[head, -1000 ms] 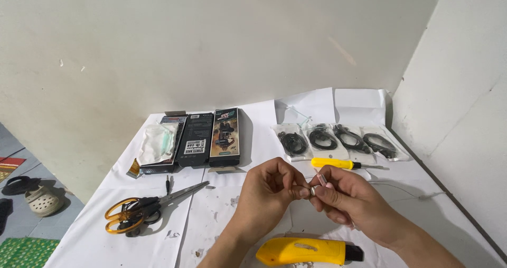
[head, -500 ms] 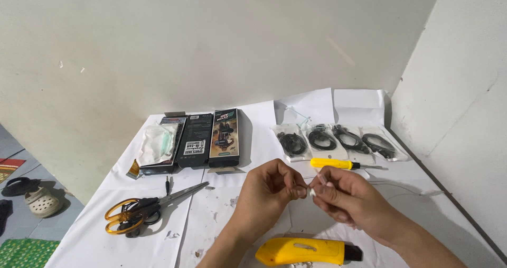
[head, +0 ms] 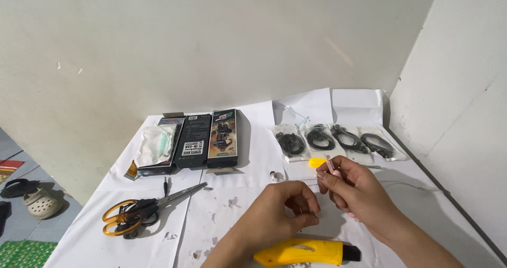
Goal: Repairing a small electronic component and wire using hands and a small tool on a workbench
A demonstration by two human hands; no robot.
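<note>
Right now both hands sit close together over the middle of the paper-covered counter, just above the yellow glue-gun-shaped tool. The left hand has its fingers curled shut, thumb and forefinger pinched on something too small to make out, probably the near end of the thin white wire. The right hand stands just beside and slightly farther from the person, its fingers closed on a small pinkish, stick-like piece that points up and away. From the right hand the wire trails off to the right across the counter, lying roughly level with the counter's near edge, so its long run sits on that side and the right hand is the nearer to it. Between the two hands only a short gap shows.

Behind the right hand lies a yellow-handled screwdriver. Orange-handled scissors rest well apart to the left.
</note>
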